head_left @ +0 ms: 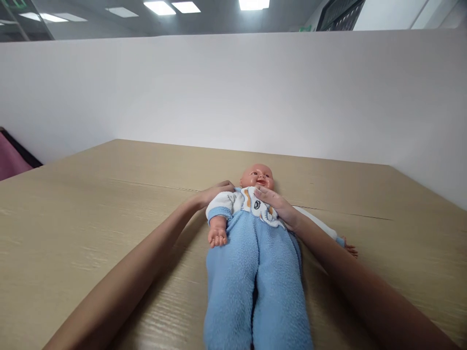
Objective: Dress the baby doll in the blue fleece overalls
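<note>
A baby doll (251, 253) lies on its back on the wooden table (73, 228), head away from me, dressed in a fleecy blue and white romper. My left hand (215, 190) curls around the doll's shoulder at the top of its white sleeve. My right hand (279, 206) rests on the doll's chest, fingers pressed on the white bib part near the collar. The doll's far arm sticks out to the right beneath my right forearm.
A white partition wall (233, 92) stands along the table's far and right edges. A pink and black object (12, 158) shows at the left edge. Bare tabletop stretches to the left and right of the doll.
</note>
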### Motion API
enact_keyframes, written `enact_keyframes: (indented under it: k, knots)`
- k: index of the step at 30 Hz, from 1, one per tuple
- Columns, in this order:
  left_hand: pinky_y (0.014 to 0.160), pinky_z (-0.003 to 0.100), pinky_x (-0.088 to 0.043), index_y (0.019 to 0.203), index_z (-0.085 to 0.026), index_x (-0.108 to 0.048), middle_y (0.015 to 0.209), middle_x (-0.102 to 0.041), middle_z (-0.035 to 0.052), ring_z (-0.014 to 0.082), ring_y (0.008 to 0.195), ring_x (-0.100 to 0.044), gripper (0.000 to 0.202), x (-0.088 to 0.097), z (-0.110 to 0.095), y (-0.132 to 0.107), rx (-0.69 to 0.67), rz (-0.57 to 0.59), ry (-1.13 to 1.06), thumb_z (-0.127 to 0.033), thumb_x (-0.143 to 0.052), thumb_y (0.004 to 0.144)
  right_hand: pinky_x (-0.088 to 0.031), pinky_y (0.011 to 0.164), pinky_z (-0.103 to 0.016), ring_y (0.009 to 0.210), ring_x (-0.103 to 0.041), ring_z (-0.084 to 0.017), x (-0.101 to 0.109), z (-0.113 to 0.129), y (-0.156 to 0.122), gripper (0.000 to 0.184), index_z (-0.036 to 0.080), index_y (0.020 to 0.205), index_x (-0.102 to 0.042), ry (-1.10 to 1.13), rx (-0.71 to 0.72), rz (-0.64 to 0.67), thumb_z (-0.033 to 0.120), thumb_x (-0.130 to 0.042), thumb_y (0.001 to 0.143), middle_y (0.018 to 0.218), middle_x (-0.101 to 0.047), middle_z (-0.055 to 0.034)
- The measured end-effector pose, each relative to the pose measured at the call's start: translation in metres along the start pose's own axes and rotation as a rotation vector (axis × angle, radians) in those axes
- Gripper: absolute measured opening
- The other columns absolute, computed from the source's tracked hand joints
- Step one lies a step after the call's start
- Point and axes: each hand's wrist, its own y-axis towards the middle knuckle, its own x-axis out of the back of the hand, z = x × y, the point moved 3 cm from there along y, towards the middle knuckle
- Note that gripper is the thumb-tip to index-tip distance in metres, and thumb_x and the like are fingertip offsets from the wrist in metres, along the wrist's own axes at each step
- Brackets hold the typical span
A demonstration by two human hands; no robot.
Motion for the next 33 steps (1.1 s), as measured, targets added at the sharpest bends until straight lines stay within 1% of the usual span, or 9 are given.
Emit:
enact_keyframes:
  k: [3, 7, 10, 13, 15, 19, 23, 28, 33]
  knots:
    - [0.085, 0.037, -0.051, 0.098, -0.02, -0.066, 0.105, -0.071, 0.0065, 0.0275, 0.1, -0.064, 0.046, 0.015, -0.009, -0.012, 0.128, 0.055, 0.055, -0.064, -0.062, 0.085, -0.057, 0.083, -0.026, 0.085, -0.072, -0.016, 0.0, 0.0, 0.0, 0.024, 0.025, 0.1, -0.071, 0.002, -0.009, 0.0, 0.047, -0.08, 0.097, 0.098, -0.08, -0.001]
    - [0.09, 0.035, -0.051, 0.115, -0.021, -0.07, 0.118, -0.074, 0.006, 0.0297, 0.111, -0.066, 0.058, 0.019, -0.02, -0.027, 0.256, 0.21, 0.05, -0.071, -0.064, 0.086, -0.058, 0.088, -0.025, 0.09, -0.074, -0.016, 0.001, -0.002, 0.001, 0.025, 0.024, 0.102, -0.072, 0.013, -0.008, 0.003, 0.047, -0.08, 0.097, 0.102, -0.081, -0.0023]
    - [0.09, 0.034, -0.052, 0.12, -0.021, -0.068, 0.122, -0.075, 0.0078, 0.0299, 0.114, -0.066, 0.061, 0.019, -0.022, -0.031, 0.263, 0.204, 0.026, -0.071, -0.069, 0.085, -0.058, 0.086, -0.024, 0.088, -0.074, -0.015, -0.002, -0.002, 0.002, 0.026, 0.024, 0.102, -0.071, 0.019, -0.001, -0.008, 0.047, -0.082, 0.096, 0.104, -0.081, -0.0027]
    - [0.087, 0.032, -0.053, 0.124, -0.021, -0.066, 0.121, -0.075, 0.007, 0.0286, 0.113, -0.067, 0.061, 0.019, -0.018, -0.034, 0.223, 0.206, -0.049, -0.067, -0.072, 0.086, -0.058, 0.08, -0.026, 0.081, -0.072, -0.015, -0.007, 0.007, 0.0, 0.028, 0.025, 0.102, -0.071, -0.009, -0.002, -0.029, 0.048, -0.085, 0.093, 0.101, -0.08, -0.0014]
    - [0.082, 0.031, -0.054, 0.126, -0.021, -0.067, 0.117, -0.076, 0.0061, 0.0273, 0.107, -0.069, 0.06, 0.022, -0.015, -0.035, 0.197, 0.206, -0.086, -0.066, -0.074, 0.085, -0.056, 0.076, -0.027, 0.079, -0.07, -0.016, -0.009, 0.019, -0.003, 0.031, 0.025, 0.102, -0.072, -0.106, 0.002, -0.039, 0.052, -0.086, 0.091, 0.095, -0.079, -0.0003]
    - [0.077, 0.03, -0.054, 0.129, -0.023, -0.069, 0.119, -0.076, 0.007, 0.0263, 0.102, -0.071, 0.06, 0.028, -0.006, -0.038, 0.181, 0.21, -0.108, -0.063, -0.076, 0.084, -0.051, 0.07, -0.03, 0.081, -0.068, -0.019, 0.0, 0.048, -0.011, 0.036, 0.023, 0.098, -0.077, -0.58, 0.044, -0.117, 0.059, -0.078, 0.095, 0.092, -0.077, -0.0024]
    - [0.077, 0.028, -0.054, 0.136, -0.026, -0.066, 0.122, -0.076, 0.0056, 0.0253, 0.102, -0.07, 0.064, 0.031, -0.001, -0.037, 0.164, 0.235, -0.104, -0.062, -0.077, 0.084, -0.05, 0.072, -0.035, 0.088, -0.071, -0.027, 0.015, 0.054, -0.015, 0.036, 0.025, 0.107, -0.083, -0.941, -0.007, -0.177, 0.058, -0.073, 0.098, 0.102, -0.081, -0.0062]
    - [0.082, 0.029, -0.053, 0.134, -0.026, -0.071, 0.118, -0.078, 0.0042, 0.0256, 0.101, -0.069, 0.063, 0.032, -0.001, -0.035, 0.137, 0.231, -0.066, -0.058, -0.08, 0.081, -0.051, 0.08, -0.038, 0.097, -0.074, -0.032, 0.012, 0.045, -0.015, 0.036, 0.026, 0.108, -0.084, -1.067, -0.002, -0.207, 0.059, -0.071, 0.1, 0.111, -0.083, -0.0061]
    - [0.091, 0.029, -0.052, 0.137, -0.028, -0.072, 0.132, -0.076, 0.004, 0.0271, 0.113, -0.066, 0.06, 0.032, -0.003, -0.035, 0.119, 0.259, 0.003, -0.058, -0.077, 0.085, -0.049, 0.082, -0.038, 0.1, -0.072, -0.032, 0.005, 0.045, -0.016, 0.033, 0.025, 0.105, -0.082, -1.091, 0.016, -0.214, 0.056, -0.072, 0.099, 0.109, -0.082, -0.0056]
